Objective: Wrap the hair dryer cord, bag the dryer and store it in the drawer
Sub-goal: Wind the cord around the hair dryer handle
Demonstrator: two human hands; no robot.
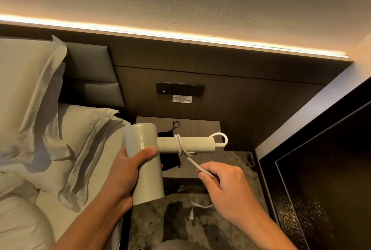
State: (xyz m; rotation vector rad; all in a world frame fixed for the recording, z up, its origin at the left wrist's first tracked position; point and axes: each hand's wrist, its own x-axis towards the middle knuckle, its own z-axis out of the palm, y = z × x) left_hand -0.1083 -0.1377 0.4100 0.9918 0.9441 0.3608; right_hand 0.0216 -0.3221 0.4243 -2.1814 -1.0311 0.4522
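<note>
We list: hair dryer (143, 161), smooth matt plastic, pale grey-beige; its cord (181, 145), smooth rubbery sheath; drawstring bag (169, 162), black matt cloth; nightstand (200, 127), matt wood-grain top; pillows (26, 89), creased white cloth.

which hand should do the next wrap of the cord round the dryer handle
Right. The right hand already pinches the free cord just below the turns on the handle, so it can loop it round. The left hand grips the dryer barrel, steadying it.
</note>
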